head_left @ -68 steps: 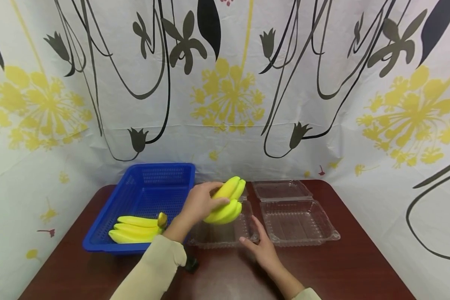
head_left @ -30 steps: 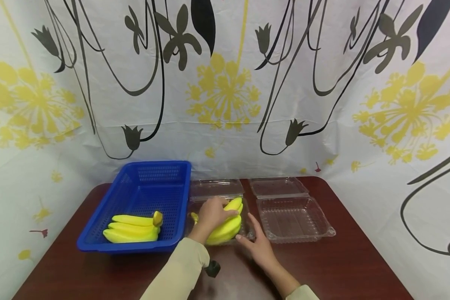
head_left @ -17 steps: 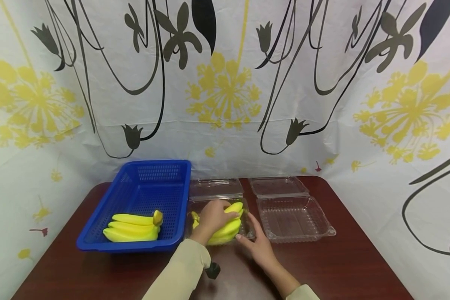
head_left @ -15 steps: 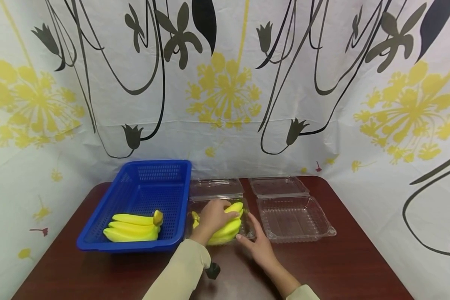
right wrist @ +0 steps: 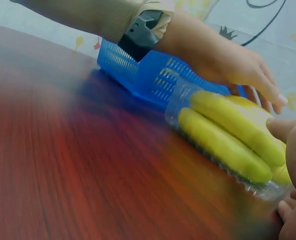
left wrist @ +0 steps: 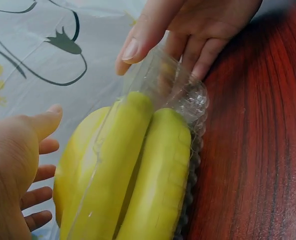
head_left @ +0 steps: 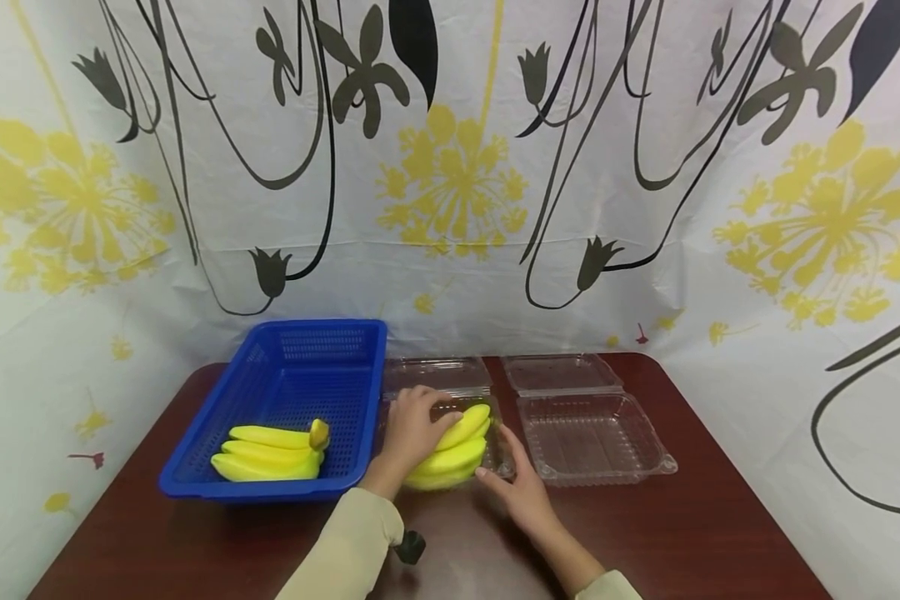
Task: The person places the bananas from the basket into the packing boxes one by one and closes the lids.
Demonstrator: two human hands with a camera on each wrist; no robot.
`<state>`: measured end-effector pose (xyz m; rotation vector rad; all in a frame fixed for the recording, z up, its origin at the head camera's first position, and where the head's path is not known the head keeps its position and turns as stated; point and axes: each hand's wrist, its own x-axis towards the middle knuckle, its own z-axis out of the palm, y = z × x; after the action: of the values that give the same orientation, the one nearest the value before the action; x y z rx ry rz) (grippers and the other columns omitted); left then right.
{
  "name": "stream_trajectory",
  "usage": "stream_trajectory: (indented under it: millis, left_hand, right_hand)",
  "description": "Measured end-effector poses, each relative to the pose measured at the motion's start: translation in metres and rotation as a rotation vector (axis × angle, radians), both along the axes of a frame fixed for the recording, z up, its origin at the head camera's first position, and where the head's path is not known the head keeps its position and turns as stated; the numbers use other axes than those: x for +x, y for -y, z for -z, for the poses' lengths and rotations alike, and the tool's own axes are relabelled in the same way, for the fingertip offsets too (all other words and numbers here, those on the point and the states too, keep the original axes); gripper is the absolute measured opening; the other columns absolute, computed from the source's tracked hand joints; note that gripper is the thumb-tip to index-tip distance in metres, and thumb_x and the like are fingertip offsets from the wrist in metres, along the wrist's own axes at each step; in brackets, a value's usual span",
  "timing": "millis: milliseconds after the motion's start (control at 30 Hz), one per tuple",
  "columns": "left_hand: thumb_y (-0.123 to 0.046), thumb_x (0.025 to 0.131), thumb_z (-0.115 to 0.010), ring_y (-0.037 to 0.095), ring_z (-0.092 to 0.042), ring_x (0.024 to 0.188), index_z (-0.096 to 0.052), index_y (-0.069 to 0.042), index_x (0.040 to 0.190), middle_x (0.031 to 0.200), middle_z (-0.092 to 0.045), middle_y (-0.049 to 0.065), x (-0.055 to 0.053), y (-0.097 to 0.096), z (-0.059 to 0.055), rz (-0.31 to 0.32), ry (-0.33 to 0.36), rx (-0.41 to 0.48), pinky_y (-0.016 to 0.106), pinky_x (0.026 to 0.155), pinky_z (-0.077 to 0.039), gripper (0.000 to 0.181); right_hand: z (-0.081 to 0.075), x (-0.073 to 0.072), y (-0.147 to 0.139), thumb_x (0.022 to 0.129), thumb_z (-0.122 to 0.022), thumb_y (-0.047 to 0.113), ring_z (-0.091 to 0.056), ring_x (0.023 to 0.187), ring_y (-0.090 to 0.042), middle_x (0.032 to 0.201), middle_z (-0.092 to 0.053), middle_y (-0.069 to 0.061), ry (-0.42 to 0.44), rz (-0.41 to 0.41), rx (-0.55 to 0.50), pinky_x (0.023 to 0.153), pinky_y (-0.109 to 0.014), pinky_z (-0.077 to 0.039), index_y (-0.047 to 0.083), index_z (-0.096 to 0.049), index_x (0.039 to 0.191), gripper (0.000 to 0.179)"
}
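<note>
A yellow bunch of bananas [head_left: 450, 460] lies in the middle clear plastic clamshell container [right wrist: 174, 102], whose lid [head_left: 437, 375] is folded back. My left hand [head_left: 412, 429] is over the left side of this bunch in the head view. In the left wrist view, that left hand [left wrist: 10, 170] has spread fingers and a gap stands between it and the bananas [left wrist: 122, 175]. My right hand [head_left: 527, 493] is at the container's right end, thumb near the front corner, fingers extended along the outer wall. Its fingertips are partly hidden behind the plastic in the left wrist view.
A blue plastic basket [head_left: 195, 437] stands on the left, holding another banana bunch [head_left: 270, 454] near its front. To the right is a second clear clamshell container [head_left: 596, 437] with its lid back. The dark red table [head_left: 690, 533] meets a patterned curtain [head_left: 450, 308] behind.
My left hand lowered the banana bunch from above the middle container into it, then loosened and shifted slightly left off the bunch. My right hand stays at the container's right end.
</note>
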<state>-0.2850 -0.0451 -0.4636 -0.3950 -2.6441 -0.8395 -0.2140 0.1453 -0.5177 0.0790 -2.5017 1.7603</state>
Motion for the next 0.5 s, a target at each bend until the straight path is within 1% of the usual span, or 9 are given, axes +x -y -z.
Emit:
stream_trajectory:
  millis: [133, 233, 367, 500]
  left_hand:
    - [-0.041, 0.086, -0.073, 0.029, -0.051, 0.112, -0.073, -0.02, 0.113, 0.117, -0.063, 0.004, -0.001, 0.008, -0.001, 0.001, -0.021, 0.034, 0.051, 0.095, -0.038, 0.034]
    - [-0.04, 0.085, -0.074, 0.03, -0.05, 0.116, -0.072, -0.019, 0.113, 0.12, -0.062, 0.004, -0.002, 0.016, -0.002, -0.019, -0.022, 0.057, 0.052, 0.097, -0.037, 0.035]
    - [-0.042, 0.086, -0.073, 0.032, -0.045, 0.123, -0.07, -0.019, 0.117, 0.128, -0.058, 0.006, -0.002, 0.025, -0.001, -0.044, 0.011, 0.078, 0.053, 0.101, -0.034, 0.039]
    - [-0.042, 0.086, -0.072, 0.035, -0.039, 0.13, -0.066, -0.019, 0.124, 0.137, -0.052, 0.01, 0.0, 0.034, 0.001, -0.063, 0.052, 0.092, 0.054, 0.105, -0.03, 0.045]
  right_hand:
    - [-0.01, -0.002, 0.004, 0.088, -0.072, 0.031, -0.034, 0.134, -0.042, 0.149, -0.036, -0.022, 0.032, -0.003, -0.053, 0.101, -0.06, -0.034, 0.017, -0.026, 0.154, 0.082]
    - [-0.018, -0.005, 0.006, 0.09, -0.069, 0.032, -0.033, 0.135, -0.045, 0.15, -0.032, -0.025, 0.051, -0.007, -0.094, 0.102, -0.061, -0.033, 0.013, -0.021, 0.155, 0.083]
    - [-0.023, -0.01, 0.004, 0.093, -0.066, 0.031, -0.037, 0.131, -0.048, 0.149, -0.03, -0.03, 0.064, -0.006, -0.146, 0.1, -0.058, -0.038, 0.011, -0.016, 0.155, 0.082]
    - [-0.025, -0.016, 0.003, 0.095, -0.063, 0.031, -0.038, 0.13, -0.048, 0.149, -0.028, -0.03, 0.091, 0.0, -0.182, 0.102, -0.058, -0.036, 0.011, -0.014, 0.156, 0.08]
